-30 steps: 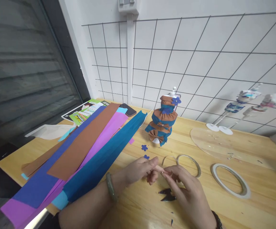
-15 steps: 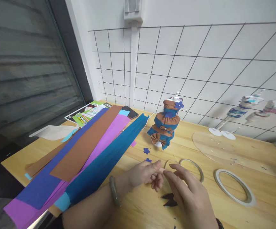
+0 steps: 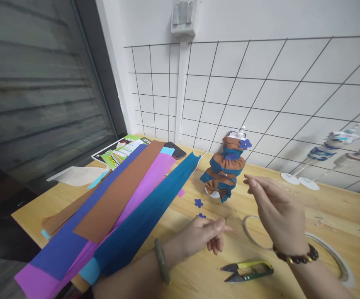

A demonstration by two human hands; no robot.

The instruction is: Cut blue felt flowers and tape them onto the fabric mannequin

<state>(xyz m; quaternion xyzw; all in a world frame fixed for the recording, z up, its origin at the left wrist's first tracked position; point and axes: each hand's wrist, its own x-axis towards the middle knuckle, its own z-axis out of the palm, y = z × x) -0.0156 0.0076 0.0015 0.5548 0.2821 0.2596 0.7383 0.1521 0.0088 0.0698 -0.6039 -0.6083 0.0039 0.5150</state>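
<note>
My left hand [image 3: 205,236] hovers over the table with its fingers curled and the thumb pressed near the outstretched index fingertip; anything between them is too small to make out. Raised higher, my right hand [image 3: 279,211] pinches its thumb and fingers together beside a small dress form [image 3: 226,166]. Whatever that pinch holds does not show. Brown and teal crepe paper bands dress the form, with bows and blue flowers on it. Yellow and green thread snips [image 3: 248,270] lie below the hands. Two blue paper flowers [image 3: 198,203] rest above my left hand.
Long crepe paper strips [image 3: 120,191] in brown, blue, purple and teal cover the left side. A phone [image 3: 176,150] lies behind them. Thin tape rolls [image 3: 249,232] sit near my right wrist. Two more decorated stands [image 3: 319,153] are at the right, before the wire grid.
My right hand has moved up and away from my left hand, toward the dress form's right side. The snips have come into fuller view. The camera view has shifted slightly.
</note>
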